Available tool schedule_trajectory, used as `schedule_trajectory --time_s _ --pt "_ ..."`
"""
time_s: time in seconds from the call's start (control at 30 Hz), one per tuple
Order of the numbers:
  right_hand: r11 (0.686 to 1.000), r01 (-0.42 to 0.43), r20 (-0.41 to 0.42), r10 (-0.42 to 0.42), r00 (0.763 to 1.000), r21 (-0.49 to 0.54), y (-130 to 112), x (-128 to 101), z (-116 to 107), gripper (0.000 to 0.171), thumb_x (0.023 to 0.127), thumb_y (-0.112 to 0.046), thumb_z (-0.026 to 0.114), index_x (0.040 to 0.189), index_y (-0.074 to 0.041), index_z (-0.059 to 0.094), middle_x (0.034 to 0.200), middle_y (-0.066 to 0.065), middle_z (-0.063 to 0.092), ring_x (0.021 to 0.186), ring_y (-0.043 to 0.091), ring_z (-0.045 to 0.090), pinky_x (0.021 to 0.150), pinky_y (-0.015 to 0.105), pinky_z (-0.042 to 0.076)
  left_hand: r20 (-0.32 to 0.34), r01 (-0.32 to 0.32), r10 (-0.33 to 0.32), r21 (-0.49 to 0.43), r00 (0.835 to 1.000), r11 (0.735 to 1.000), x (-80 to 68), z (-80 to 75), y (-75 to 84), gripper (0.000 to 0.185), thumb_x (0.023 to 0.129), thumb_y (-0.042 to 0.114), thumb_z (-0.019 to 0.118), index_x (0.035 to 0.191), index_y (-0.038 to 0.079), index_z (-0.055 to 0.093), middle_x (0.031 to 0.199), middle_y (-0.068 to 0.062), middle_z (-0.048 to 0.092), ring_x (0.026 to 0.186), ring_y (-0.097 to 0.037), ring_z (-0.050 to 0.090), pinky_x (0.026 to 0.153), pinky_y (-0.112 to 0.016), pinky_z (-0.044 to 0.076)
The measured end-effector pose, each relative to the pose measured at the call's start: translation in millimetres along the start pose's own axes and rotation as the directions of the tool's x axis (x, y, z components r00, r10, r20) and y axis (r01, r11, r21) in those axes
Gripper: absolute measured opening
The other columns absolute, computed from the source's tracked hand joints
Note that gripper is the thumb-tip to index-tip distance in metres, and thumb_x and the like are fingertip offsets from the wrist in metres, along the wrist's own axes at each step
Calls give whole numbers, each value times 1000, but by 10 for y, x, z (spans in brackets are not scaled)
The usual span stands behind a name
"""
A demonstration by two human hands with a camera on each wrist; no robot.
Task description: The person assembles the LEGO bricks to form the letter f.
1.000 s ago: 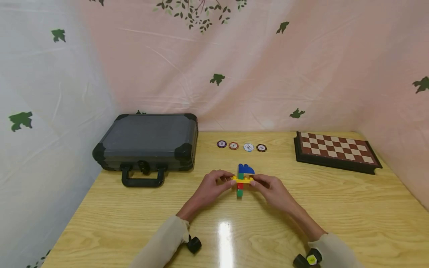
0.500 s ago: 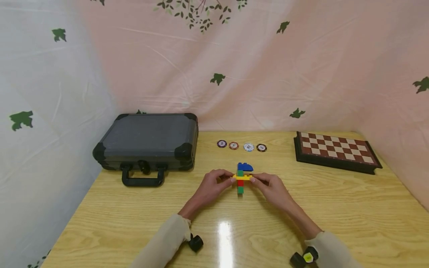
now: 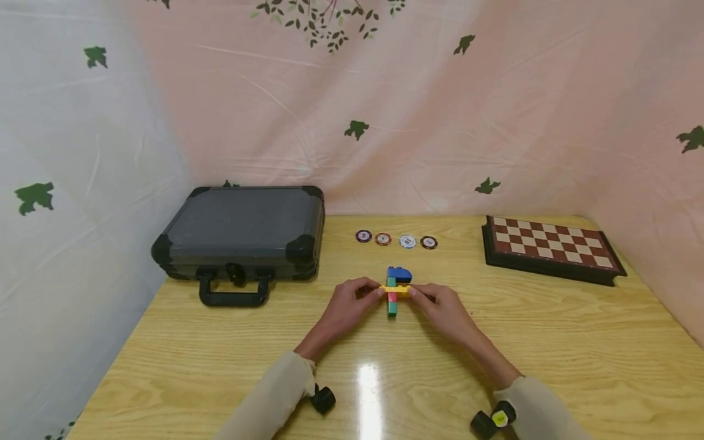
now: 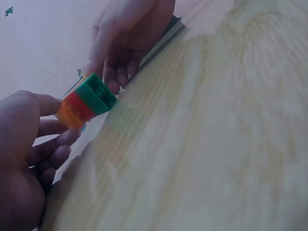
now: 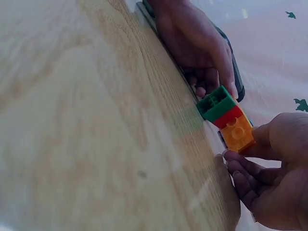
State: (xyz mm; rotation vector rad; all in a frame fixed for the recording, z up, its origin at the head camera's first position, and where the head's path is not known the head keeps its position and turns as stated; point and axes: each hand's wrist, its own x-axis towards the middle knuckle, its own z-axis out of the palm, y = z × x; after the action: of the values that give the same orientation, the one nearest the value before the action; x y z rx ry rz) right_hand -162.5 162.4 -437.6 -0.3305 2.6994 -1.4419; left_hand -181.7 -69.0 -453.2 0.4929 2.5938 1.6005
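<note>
Between both hands is a small figure of stacked toy building blocks. A blue rounded block [image 3: 399,274] tops it, with a green block below, then a long yellow block [image 3: 395,289] set crosswise. Under that come a red block [image 3: 392,297] and a bottom green block [image 3: 392,309]. My left hand [image 3: 352,305] pinches the yellow block's left end; my right hand [image 3: 444,308] pinches its right end. Both wrist views show the hollow underside of the bottom green block [image 4: 97,92], just above the tabletop. In the right wrist view the yellow block's end [image 5: 237,134] meets the right fingertips.
A grey case [image 3: 247,226] with black corners and handle stands at the back left. Several poker chips [image 3: 407,242] lie in a row beyond the hands. At the back right sits a checkered board box [image 3: 552,247]. A printed cloth [image 3: 385,153] surrounds the wooden table [image 3: 429,379].
The block figure has shifted slightly away from me and a little left, still held by both hands. My right forearm has moved slightly left; the things on the table stayed put.
</note>
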Motion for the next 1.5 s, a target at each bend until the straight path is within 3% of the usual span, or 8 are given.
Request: schedule_trajectory --time_s 0.33,0.83,1.1,1.37,1.5 --pt "997 29 3 -29 1000 -74 -17 7 -15 28 108 -17 57 119 1 76 103 10 70 89 21 58 79 39 46 10 -24 23 17 1000 1000 10 15 16 22 105 25 64 111 8 76 105 1 73 94 -16 62 89 -38 50" --pt "997 14 27 -12 1000 -76 -8 9 -11 32 108 -13 55 128 9 68 106 13 66 89 23 54 81 39 47 10 -16 15 40 1000 999 11 18 32 22 106 24 62 112 8 75 104 1 72 93 -15 62 88 -38 51" --pt "997 3 36 0 999 -81 -33 19 -5 32 106 -8 57 129 11 66 102 14 64 84 22 51 68 31 42 14 -5 4 43 1000 999 7 8 26 24 107 25 61 114 7 74 103 1 70 93 -16 60 88 -38 50" --pt "997 -2 33 4 999 -73 -45 -21 -46 33 106 -13 60 129 10 66 106 13 66 88 22 54 76 35 49 -18 42 -41 26 999 999 5 34 32 23 107 26 60 120 10 69 98 2 66 90 -16 58 83 -37 48" --pt "997 8 33 -6 999 -71 -45 -69 -104 34 107 -15 59 131 8 65 118 18 68 96 25 60 84 41 52 -49 27 -29 -32 998 999 -30 7 34 24 107 24 60 123 8 67 98 0 67 89 -18 60 83 -37 49"
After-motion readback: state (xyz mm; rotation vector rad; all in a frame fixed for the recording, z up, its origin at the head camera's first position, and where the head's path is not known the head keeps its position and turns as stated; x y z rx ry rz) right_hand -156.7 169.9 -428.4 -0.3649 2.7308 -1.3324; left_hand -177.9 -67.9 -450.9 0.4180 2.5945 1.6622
